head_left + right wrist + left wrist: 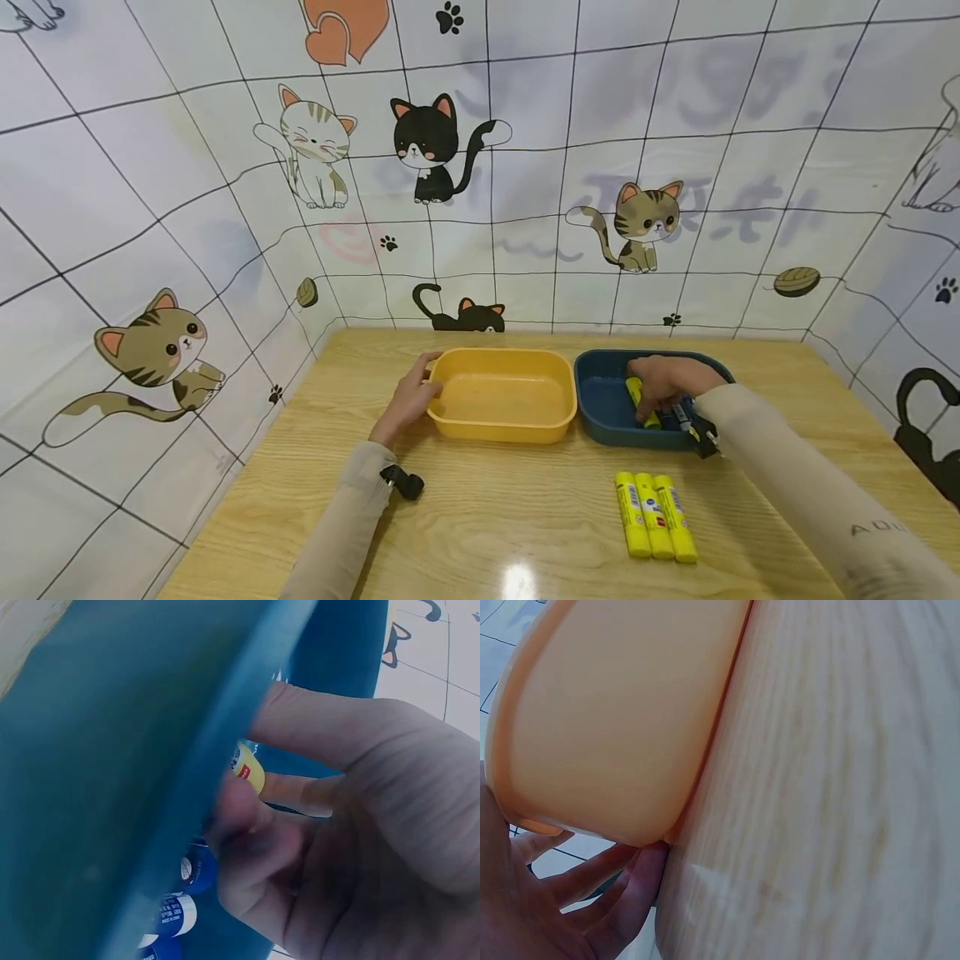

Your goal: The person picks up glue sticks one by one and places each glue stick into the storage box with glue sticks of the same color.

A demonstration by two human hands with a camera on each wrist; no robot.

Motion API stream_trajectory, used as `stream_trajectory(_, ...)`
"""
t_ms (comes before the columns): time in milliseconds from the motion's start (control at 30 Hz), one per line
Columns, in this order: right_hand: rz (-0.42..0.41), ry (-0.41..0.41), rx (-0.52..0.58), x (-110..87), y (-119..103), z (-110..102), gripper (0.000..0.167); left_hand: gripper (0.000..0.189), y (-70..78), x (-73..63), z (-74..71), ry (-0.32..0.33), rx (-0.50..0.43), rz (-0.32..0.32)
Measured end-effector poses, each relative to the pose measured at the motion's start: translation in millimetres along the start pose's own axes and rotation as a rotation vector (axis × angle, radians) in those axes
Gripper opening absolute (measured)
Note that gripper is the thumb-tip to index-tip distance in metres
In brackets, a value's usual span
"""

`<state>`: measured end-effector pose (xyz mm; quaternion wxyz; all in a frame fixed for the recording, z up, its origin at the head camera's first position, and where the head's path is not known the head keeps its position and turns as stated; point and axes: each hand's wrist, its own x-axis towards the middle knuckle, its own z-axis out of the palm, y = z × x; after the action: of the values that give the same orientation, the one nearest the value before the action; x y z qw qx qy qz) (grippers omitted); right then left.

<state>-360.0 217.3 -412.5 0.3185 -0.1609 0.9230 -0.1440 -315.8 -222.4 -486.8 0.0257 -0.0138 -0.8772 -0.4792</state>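
My left hand point(408, 400) holds the left end of a yellow plastic bin point(502, 432), thumb at the rim and fingers against the outer wall point(615, 735). Inside the dark blue bin point(607, 417) beside it, my right hand point(671, 382) pinches a yellow glue stick point(633, 388), whose end point(251, 771) shows between the fingers in the right wrist view. Blue-and-white tubes point(176, 915) lie under that hand in the blue bin, partly hidden. Three yellow glue sticks point(655, 517) lie side by side on the table in front of the blue bin.
Both bins stand side by side near the back of the wooden table point(487, 517). Behind and beside the table hangs a white gridded sheet point(525, 167) with cartoon cats. A small black device point(402, 482) is strapped to the left wrist.
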Motion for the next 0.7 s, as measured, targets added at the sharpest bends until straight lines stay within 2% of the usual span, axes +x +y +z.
stream_trajectory(267, -0.059, 0.057, -0.038, -4.5, -3, 2, 0.090, 0.069, -1.4, 0.1, 0.1, 0.004, 0.004, 0.007)
stream_trajectory(367, -0.090, 0.098, -0.066, -6.1, -4, 5, 0.082, 0.069, -0.2, -0.1, 0.1, 0.001, -0.002, 0.006)
stream_trajectory(567, -0.204, 0.206, -0.186, -6.1, -2, 8, 0.070, 0.070, 1.6, 0.0, 0.1, 0.003, 0.006, 0.012)
stream_trajectory(700, -0.248, 0.227, -0.162, -10.5, -3, 3, 0.061, 0.070, 1.2, 0.4, 0.1, 0.003, 0.010, 0.007)
